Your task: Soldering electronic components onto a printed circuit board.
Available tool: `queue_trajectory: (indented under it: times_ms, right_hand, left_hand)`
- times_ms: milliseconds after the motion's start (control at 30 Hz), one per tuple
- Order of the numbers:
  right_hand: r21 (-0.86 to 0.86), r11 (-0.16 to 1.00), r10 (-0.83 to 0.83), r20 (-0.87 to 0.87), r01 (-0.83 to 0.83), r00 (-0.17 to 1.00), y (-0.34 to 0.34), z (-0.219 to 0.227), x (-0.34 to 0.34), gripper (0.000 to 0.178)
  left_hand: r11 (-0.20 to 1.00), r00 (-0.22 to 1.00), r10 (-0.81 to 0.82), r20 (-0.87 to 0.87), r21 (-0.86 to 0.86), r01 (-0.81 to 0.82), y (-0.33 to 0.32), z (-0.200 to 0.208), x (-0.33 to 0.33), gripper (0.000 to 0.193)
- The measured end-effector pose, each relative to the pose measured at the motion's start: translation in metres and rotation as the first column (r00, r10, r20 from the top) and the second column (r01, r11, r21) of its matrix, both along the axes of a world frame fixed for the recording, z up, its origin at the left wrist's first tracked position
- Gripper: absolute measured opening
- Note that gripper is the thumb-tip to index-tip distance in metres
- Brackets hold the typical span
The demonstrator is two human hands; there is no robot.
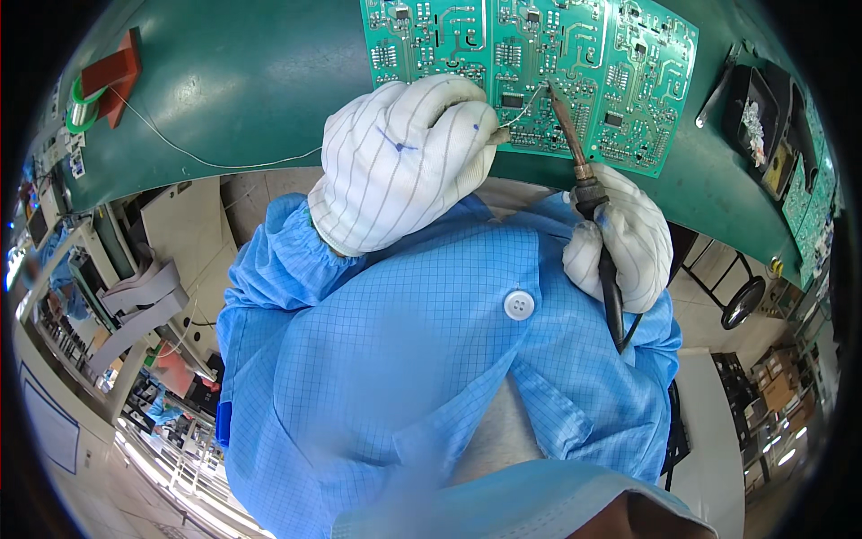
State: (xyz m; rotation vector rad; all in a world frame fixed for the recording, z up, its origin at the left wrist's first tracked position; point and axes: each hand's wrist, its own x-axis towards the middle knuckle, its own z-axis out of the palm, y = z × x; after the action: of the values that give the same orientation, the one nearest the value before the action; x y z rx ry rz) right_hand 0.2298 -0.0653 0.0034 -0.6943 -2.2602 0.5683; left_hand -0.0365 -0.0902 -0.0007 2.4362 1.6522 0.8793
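A green circuit board panel (pixel 593 135) lies on the green bench mat, dense with solder joints and small chips. My left hand (pixel 409 153), in a white striped glove with blue marks, is closed at the board's near left edge. Thin solder wire (pixel 523 110) runs out of its fingers to a spot on the panel. My right hand (pixel 633 238), gloved likewise, grips a soldering iron (pixel 588 193) by its dark handle. The iron's tip points at the board and meets the wire's end, or nearly so. My left fingertips are partly hidden by the glove.
A green-rimmed solder spool (pixel 83 110) sits on a red-brown stand (pixel 115 76) at the left, its wire trailing across the mat (pixel 242 81) to my left hand. At the right is a black holder (pixel 763 117) with silvery scraps. Beyond it lie more green boards (pixel 808 202).
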Motion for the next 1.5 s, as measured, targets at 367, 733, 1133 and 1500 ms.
queue_trajectory:
  times_ms: [367, 733, 1133, 1500]
  right_hand:
    - [0.142, 0.571, -0.641, -0.538, 0.808, 0.548, 0.04, -0.035, 0.047, 0.023]
    - [-0.228, 0.8, -0.599, -0.357, 0.555, 0.717, 0.018, -0.019, 0.007, 0.031]
    - [-0.314, 0.933, -0.3, -0.402, 0.178, 0.865, 0.019, -0.025, -0.017, 0.038]
    - [-0.307, 0.943, -0.251, -0.412, 0.126, 0.876, 0.024, -0.031, -0.008, 0.041]
  left_hand:
    - [0.998, 0.998, -0.055, 0.023, 0.037, 0.055, 0.004, -0.004, -0.005, 0.026]
    - [0.991, 0.997, -0.071, -0.006, 0.115, 0.071, 0.007, -0.012, -0.008, 0.025]
    - [0.998, 0.997, -0.047, 0.063, 0.047, 0.045, 0.004, -0.001, -0.004, 0.025]
    - [0.982, 0.971, 0.186, 0.153, 0.007, -0.189, 0.009, 0.007, -0.028, 0.018]
